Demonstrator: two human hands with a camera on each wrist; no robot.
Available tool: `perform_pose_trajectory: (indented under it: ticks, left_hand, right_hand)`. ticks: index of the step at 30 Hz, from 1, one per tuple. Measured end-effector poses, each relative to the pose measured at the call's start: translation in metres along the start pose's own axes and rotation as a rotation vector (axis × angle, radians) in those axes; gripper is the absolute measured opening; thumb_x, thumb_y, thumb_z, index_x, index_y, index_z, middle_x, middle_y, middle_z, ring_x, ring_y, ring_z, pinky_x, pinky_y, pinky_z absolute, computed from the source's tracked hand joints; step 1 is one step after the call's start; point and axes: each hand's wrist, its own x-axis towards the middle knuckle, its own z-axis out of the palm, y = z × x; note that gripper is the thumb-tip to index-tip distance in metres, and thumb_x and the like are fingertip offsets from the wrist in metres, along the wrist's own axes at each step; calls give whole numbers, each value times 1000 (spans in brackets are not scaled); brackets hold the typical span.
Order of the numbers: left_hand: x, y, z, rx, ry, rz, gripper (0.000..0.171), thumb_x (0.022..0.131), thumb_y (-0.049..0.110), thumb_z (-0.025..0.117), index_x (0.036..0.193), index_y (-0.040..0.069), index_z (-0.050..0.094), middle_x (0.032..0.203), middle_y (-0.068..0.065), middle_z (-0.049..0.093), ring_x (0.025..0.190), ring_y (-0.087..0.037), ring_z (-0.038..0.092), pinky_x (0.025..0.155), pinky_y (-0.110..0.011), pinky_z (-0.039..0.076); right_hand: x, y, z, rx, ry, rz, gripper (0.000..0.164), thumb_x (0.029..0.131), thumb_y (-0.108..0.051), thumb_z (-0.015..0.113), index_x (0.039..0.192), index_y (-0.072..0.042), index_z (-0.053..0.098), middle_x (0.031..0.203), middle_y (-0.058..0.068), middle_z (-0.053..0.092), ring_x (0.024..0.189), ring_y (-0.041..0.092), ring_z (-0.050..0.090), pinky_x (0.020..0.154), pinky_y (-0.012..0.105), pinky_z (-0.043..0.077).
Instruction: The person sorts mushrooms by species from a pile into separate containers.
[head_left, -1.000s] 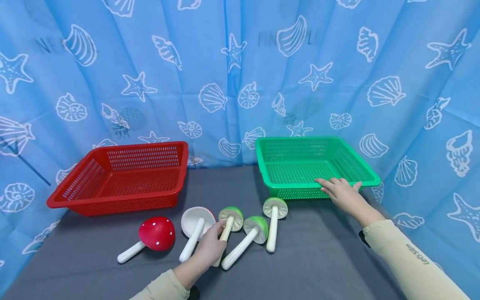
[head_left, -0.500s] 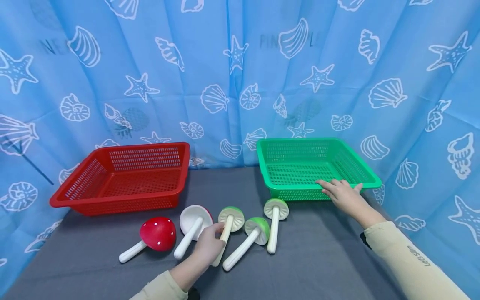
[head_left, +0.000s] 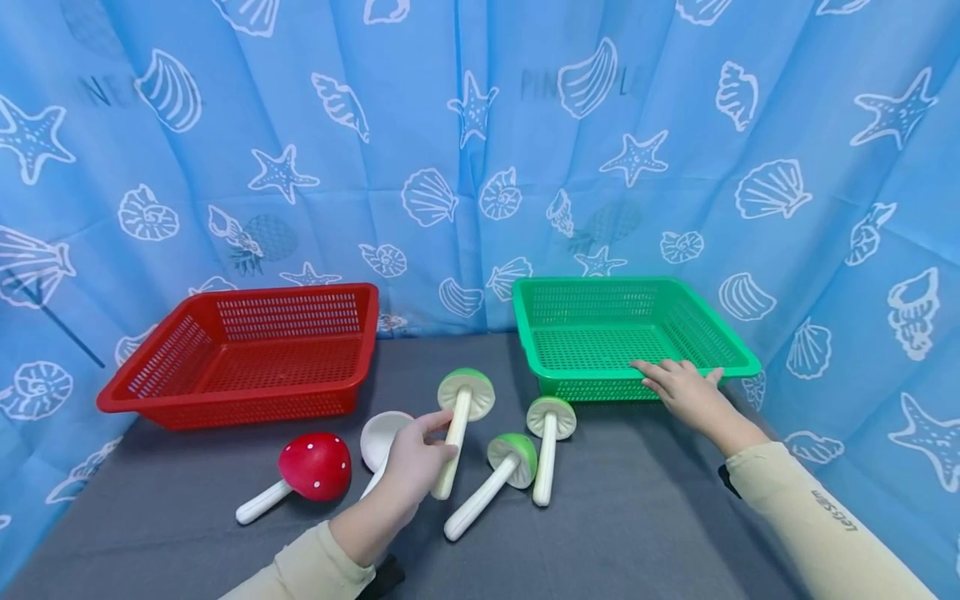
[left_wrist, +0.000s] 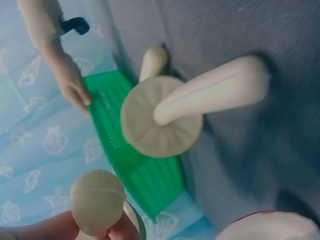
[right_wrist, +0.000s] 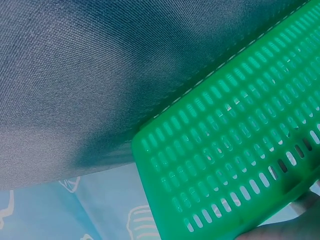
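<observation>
My left hand [head_left: 414, 457] pinches the pale stem of a green-capped toy mushroom [head_left: 467, 396] between thumb and fingers, its cap pointing away from me. In the left wrist view, the stem's rounded end [left_wrist: 97, 200] faces the camera. Two more green-capped mushrooms, one nearer [head_left: 517, 458] and one by the basket [head_left: 551, 417], lie to the right. A red-capped mushroom with its white underside [head_left: 381, 437] showing is partly hidden behind my left hand. Another red mushroom with white dots [head_left: 315, 467] lies further left. My right hand [head_left: 693, 398] holds the front rim of the green basket [head_left: 558, 383].
A red plastic basket [head_left: 247, 408] stands at the back left on the grey cloth [head_left: 600, 533]. Behind both baskets hangs a blue curtain [head_left: 420, 108] with white shells and starfish.
My left hand has raised the green-capped mushroom and moved it slightly away from me. Before that, the white-underside mushroom shifted a little left. My right hand stays at the green basket's rim.
</observation>
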Motion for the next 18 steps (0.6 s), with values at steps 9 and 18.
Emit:
perform_pose_trajectory:
  ticks: [9, 18]
  left_hand:
    - [14, 20, -2, -148, -49, -51, 47, 89, -8, 56, 136, -6, 51, 130, -20, 54, 109, -31, 56, 86, -42, 49]
    - [32, 33, 3, -210, -58, -38, 46, 90, -7, 56, 136, -5, 51, 133, -20, 52, 115, -32, 51, 83, -40, 46]
  right_hand:
    - [1, -1, -2, 5, -14, 15, 39, 103, -22, 48, 138, -6, 50, 115, 26, 56, 107, 52, 47, 82, 88, 9]
    - [1, -4, -5, 18, -27, 25, 38, 102, -20, 50, 137, -6, 52, 118, 26, 56, 111, 53, 46, 82, 88, 10]
